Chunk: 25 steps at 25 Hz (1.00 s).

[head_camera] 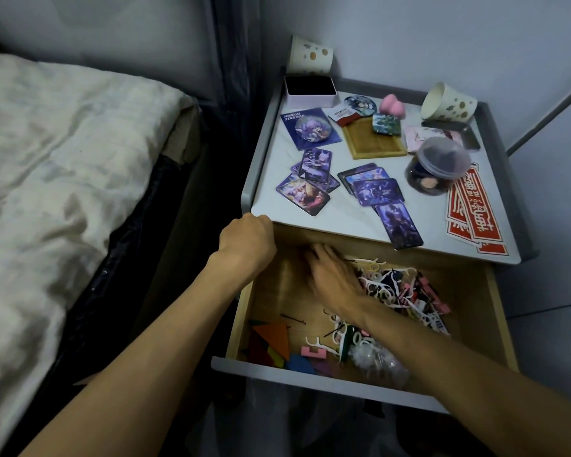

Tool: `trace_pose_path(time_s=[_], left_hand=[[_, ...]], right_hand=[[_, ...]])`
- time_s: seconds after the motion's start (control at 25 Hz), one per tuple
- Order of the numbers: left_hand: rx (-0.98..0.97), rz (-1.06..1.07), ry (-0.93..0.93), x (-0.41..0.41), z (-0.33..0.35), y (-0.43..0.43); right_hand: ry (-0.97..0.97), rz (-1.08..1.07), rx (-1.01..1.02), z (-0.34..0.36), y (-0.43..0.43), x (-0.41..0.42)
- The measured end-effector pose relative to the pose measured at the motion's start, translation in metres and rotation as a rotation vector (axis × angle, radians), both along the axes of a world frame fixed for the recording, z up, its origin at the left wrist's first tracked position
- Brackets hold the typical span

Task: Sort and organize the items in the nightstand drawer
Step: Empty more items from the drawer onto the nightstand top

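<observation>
The drawer (314, 375) stands open at lower centre. The left hand (246, 239) curls its fingers on the tabletop's (271, 159) front corner. The right hand (333, 276) – blurred – lies inside, fingers loosely spread and holding nothing, beside floss picks (387, 285).
</observation>
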<state>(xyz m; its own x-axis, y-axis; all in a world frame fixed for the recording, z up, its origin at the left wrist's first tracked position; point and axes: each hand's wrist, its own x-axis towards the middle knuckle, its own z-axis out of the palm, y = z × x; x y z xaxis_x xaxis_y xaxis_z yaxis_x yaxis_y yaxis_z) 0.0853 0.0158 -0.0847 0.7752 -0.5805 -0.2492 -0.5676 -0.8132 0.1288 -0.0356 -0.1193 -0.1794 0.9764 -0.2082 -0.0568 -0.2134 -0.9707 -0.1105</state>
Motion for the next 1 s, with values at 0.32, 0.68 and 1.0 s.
trace_pose_path(time_s=[0.32, 0.68, 1.0], left_hand=[[0.02, -0.003, -0.03, -0.004, 0.001, -0.002], [-0.031, 0.04, 0.049, -0.002, 0.003, -0.002], [0.0, 0.002, 0.029, -0.003, 0.005, -0.004]], right_hand=[[-0.044, 0.128, 0.155, -0.004, -0.021, -0.03], [-0.031, -0.187, 0.058, 0.001, 0.013, 0.005], [0.215, 0.269, 0.246, 0.006, 0.003, -0.018]])
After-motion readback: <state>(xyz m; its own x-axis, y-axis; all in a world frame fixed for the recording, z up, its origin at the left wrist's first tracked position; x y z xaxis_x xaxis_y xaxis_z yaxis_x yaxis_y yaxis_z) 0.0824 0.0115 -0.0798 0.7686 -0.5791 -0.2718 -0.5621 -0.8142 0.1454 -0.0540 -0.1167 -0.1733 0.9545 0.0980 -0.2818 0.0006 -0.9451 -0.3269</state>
